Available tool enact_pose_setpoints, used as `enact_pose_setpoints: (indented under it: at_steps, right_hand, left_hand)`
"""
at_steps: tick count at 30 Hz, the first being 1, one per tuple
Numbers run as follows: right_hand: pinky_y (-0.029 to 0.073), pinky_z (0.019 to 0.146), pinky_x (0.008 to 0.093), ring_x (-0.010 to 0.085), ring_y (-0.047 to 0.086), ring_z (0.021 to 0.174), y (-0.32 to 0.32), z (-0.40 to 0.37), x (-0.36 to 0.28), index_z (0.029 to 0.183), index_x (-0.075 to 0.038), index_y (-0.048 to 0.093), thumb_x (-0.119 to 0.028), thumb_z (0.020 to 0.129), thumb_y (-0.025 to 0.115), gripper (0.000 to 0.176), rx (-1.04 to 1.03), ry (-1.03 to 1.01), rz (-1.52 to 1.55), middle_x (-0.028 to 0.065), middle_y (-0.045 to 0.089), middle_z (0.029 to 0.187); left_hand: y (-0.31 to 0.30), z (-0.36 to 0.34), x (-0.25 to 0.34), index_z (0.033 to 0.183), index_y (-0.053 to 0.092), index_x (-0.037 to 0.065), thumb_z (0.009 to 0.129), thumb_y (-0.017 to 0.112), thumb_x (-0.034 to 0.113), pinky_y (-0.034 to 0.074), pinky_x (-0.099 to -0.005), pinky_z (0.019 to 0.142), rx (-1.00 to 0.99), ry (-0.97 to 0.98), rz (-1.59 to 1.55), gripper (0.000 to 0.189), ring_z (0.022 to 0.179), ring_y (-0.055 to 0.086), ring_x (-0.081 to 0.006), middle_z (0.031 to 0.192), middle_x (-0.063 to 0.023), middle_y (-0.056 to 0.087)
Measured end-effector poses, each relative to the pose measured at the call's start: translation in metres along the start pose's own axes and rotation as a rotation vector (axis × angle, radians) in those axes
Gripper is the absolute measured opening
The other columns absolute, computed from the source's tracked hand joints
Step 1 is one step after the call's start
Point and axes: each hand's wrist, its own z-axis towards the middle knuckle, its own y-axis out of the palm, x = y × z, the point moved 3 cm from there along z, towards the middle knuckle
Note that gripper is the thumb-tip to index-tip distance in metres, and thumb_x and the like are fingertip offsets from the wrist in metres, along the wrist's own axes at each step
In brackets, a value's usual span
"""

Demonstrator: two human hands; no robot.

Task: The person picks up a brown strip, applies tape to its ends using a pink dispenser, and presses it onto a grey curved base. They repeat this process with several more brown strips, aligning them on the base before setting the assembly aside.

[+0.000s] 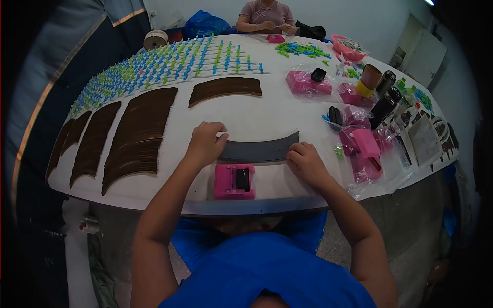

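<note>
Far left of white table [190,179]: brown stacks [139,136], curved, side by side. Behind them, rows of blue and green clips [169,61]. Another, smaller brown stack [226,91] lies crosswise toward centre.

Left hand [205,143]: half-open, fingers bent, thumb and forefinger tips slightly apart, at left end of grey strip [259,149]; cannot tell whether it grips. Strip lies curved on the table between both hands, just beyond pink tool [221,182] with black insert [242,180]. Across the table, a seated person [266,15], hands together.

Right hand [307,159]: fingers curled, tips at strip's right end; cannot tell how firmly closed.

Right side: pink packs [365,169] in clear plastic, dark bottles [384,107], white bag [425,137]. Any print there too small to read.
</note>
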Motion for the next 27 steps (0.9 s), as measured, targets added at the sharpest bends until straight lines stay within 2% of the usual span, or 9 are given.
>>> enact_pose_setpoints:
  at_steps: [3,6,13,15,17,19,21,25,27]
  right_hand:
    - [0.048,0.091,0.0428,0.029,0.064,0.101,0.0,0.001,-0.001,0.091,-0.008,0.067,-0.008,0.082,0.077,0.014,-0.005,0.006,-0.029,0.0072,0.066,0.105]
    - [0.046,0.094,0.0423,0.027,0.063,0.105,-0.001,0.005,-0.003,0.094,-0.009,0.069,-0.012,0.085,0.075,0.011,-0.05,0.015,-0.097,0.006,0.065,0.105]
    - [0.046,0.091,0.0444,0.0303,0.062,0.101,-0.006,0.013,-0.007,0.093,-0.008,0.064,-0.01,0.087,0.073,0.011,-0.105,0.023,-0.138,0.0082,0.065,0.104]
    - [0.048,0.089,0.046,0.0315,0.064,0.099,-0.014,0.023,-0.016,0.094,-0.007,0.064,-0.009,0.089,0.071,0.009,-0.1,0.002,-0.123,0.0093,0.065,0.102]
    - [0.052,0.08,0.0469,0.0355,0.066,0.09,-0.028,0.04,-0.035,0.097,-0.004,0.061,-0.007,0.093,0.069,0.01,-0.109,0.076,0.153,0.0132,0.064,0.099]
    - [0.053,0.076,0.0459,0.0363,0.066,0.086,-0.041,0.055,-0.059,0.097,-0.003,0.06,-0.006,0.094,0.069,0.01,-0.067,0.056,0.211,0.0142,0.063,0.097]
    - [0.054,0.072,0.0448,0.037,0.066,0.083,-0.048,0.063,-0.073,0.098,-0.001,0.059,-0.005,0.095,0.07,0.011,-0.024,0.041,0.267,0.0151,0.063,0.096]
    - [0.055,0.07,0.0389,0.0305,0.067,0.08,-0.046,0.065,-0.077,0.099,-0.002,0.062,-0.005,0.094,0.074,0.013,0.037,0.087,0.399,0.0125,0.064,0.094]
    - [0.055,0.069,0.0373,0.0282,0.067,0.078,-0.042,0.064,-0.077,0.099,-0.002,0.064,-0.006,0.094,0.075,0.013,0.018,0.117,0.434,0.0115,0.065,0.094]
  left_hand:
    - [-0.009,-0.014,0.028,0.099,0.073,0.003,0.091,0.071,0.014,0.052,-0.0472,0.086,-0.078,0.041,-0.035,0.014,0.091,0.066,-0.0355,0.087,-0.0134,0.072]
    - [-0.012,-0.021,0.048,0.097,0.072,0.003,0.09,0.072,0.013,0.052,-0.0471,0.085,-0.068,0.102,-0.02,0.012,0.089,0.066,-0.0359,0.086,-0.0145,0.072]
    - [-0.008,-0.031,0.074,0.095,0.071,0.002,0.09,0.072,0.012,0.053,-0.0464,0.085,-0.027,0.242,-0.066,0.011,0.091,0.066,-0.0365,0.09,-0.0163,0.072]
    - [-0.008,-0.033,0.083,0.104,0.072,0.001,0.093,0.072,0.012,0.053,-0.0461,0.09,-0.043,0.274,-0.059,0.016,0.098,0.068,-0.0351,0.098,-0.0167,0.073]
    - [-0.005,-0.034,0.092,0.104,0.072,0.001,0.093,0.072,0.012,0.053,-0.0471,0.09,-0.026,0.295,-0.076,0.015,0.098,0.068,-0.0358,0.098,-0.0163,0.073]
    - [-0.004,-0.034,0.099,0.104,0.072,0.001,0.094,0.072,0.012,0.053,-0.0481,0.09,-0.015,0.322,-0.095,0.015,0.097,0.068,-0.0364,0.097,-0.0159,0.073]
    - [-0.006,-0.036,0.105,0.097,0.07,0.003,0.092,0.072,0.013,0.053,-0.0482,0.083,-0.02,0.341,-0.052,0.012,0.087,0.068,-0.036,0.09,-0.0137,0.071]
    - [-0.027,-0.038,0.106,0.092,0.069,0.003,0.092,0.072,0.014,0.054,-0.0468,0.077,-0.03,0.275,-0.007,0.011,0.082,0.068,-0.034,0.084,-0.0119,0.068]
    - [-0.039,-0.04,0.106,0.087,0.07,0.004,0.088,0.072,0.011,0.056,-0.0452,0.074,-0.051,0.334,0.131,0.008,0.082,0.069,-0.0325,0.082,-0.0118,0.066]
